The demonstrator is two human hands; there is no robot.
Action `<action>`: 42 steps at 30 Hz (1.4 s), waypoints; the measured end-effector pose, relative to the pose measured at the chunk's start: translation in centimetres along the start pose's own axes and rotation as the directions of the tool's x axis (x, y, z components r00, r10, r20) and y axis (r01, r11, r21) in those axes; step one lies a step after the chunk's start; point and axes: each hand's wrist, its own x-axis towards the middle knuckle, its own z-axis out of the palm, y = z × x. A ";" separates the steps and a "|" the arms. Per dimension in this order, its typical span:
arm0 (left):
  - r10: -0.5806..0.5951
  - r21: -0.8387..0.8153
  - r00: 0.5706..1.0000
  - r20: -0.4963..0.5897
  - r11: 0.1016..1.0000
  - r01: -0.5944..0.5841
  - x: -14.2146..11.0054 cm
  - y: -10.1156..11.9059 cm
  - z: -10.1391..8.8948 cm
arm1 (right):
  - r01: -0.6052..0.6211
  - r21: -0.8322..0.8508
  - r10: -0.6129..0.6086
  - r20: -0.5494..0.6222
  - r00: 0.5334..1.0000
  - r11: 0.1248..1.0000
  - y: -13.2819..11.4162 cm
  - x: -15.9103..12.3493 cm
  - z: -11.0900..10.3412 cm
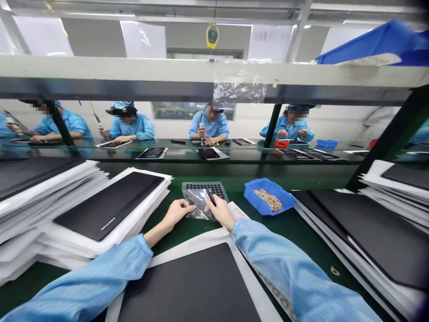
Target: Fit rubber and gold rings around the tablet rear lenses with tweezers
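Note:
My left hand pinches the edge of a clear plastic bag lying on the green bench mat. The bag holds a sheet of small round black pads. My right hand grips a slim black pen-like tool, its tip over the bag. To the right of my hands stands a blue plastic bin of small tan rings. Below my forearms lies a black laptop lid on a white sheet.
Stacks of black lids on white sheets rise on both sides. A shelf rail crosses above the bench. Beyond it, several co-workers in blue smocks work at a facing bench.

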 end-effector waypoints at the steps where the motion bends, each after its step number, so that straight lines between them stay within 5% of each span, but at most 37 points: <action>1: -0.015 -0.070 1.000 0.017 0.997 0.016 -0.1 0.3 0.2 | 0.005 -0.002 -0.005 0.004 1.000 1.000 0.0 0.0 0.0; 9: -0.211 -0.462 0.967 0.142 0.850 0.254 -0.3 1.6 1.7 | 0.027 -0.053 -0.025 0.029 0.999 0.998 -0.3 0.1 0.1; 23: -0.304 -0.590 0.934 0.187 0.726 0.354 0.1 1.7 1.6 | -0.077 -0.324 0.060 -0.060 0.996 0.943 0.8 1.2 0.2; 33: -0.279 -0.598 0.943 0.182 0.730 0.331 -0.5 2.1 2.4 | 0.259 -0.336 -0.240 0.096 0.966 0.906 0.8 0.6 0.5; 42: -0.221 -0.605 0.962 0.162 0.748 0.273 -0.8 1.9 2.5 | 0.369 -0.268 -0.353 0.108 0.929 0.890 0.8 0.4 0.4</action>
